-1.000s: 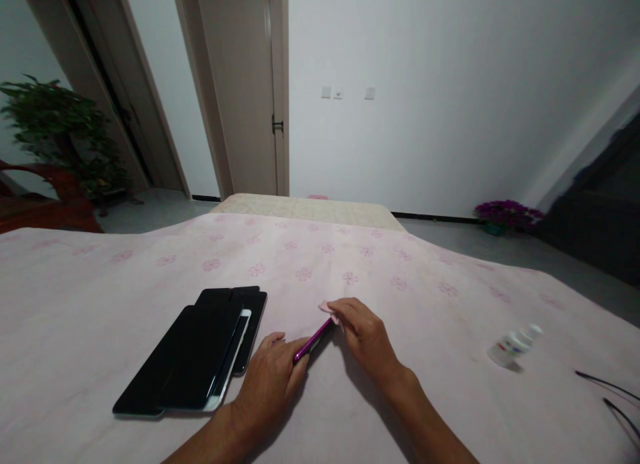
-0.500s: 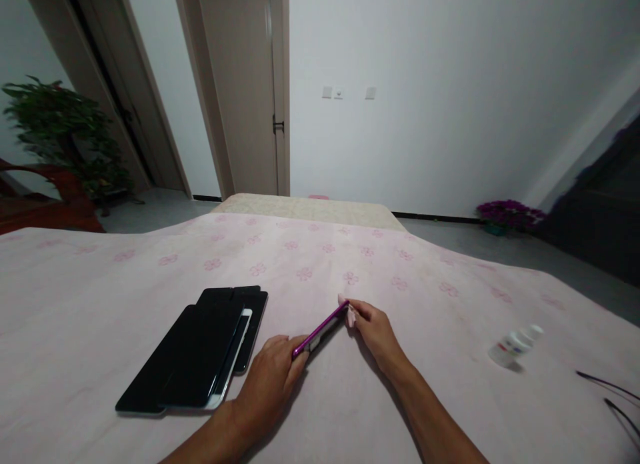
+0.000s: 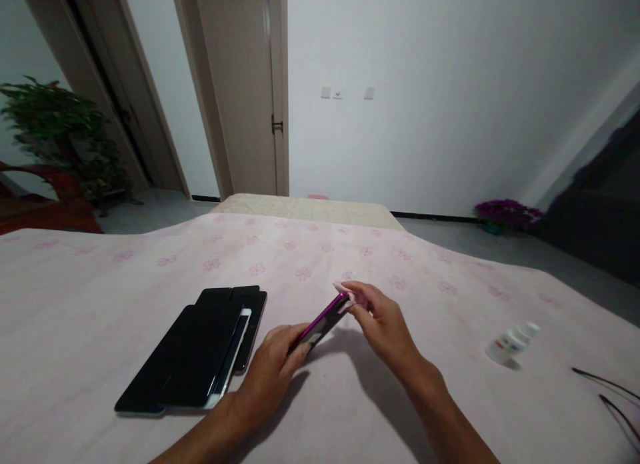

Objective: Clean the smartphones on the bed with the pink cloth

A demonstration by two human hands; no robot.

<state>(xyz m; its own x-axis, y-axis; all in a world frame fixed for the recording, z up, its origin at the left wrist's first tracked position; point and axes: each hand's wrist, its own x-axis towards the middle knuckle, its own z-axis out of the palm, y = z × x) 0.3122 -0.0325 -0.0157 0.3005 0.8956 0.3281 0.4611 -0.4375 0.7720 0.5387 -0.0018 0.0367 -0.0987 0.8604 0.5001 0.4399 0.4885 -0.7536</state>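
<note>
My left hand (image 3: 275, 359) grips the lower end of a purple-edged phone (image 3: 323, 323), which is tilted above the pink flowered cloth (image 3: 350, 404). At the phone's upper end, my right hand (image 3: 383, 317) pinches a small pale pink wipe (image 3: 345, 291) folded against the edge. To the left of my left hand lies a pile of dark phones or tablets (image 3: 195, 351), with a white-framed phone (image 3: 233, 357) among them.
A white bottle (image 3: 511, 344) lies tilted at the right, with two thin dark cable-like ends (image 3: 603, 379) beyond it. Past the table are doors, a leafy plant (image 3: 60, 131), a wooden chair (image 3: 55, 197) and purple flowers (image 3: 507, 214).
The phone has lifted a little and turned to show more of its flat side. My right hand has risen slightly, and more of the wipe shows over the phone's upper end.
</note>
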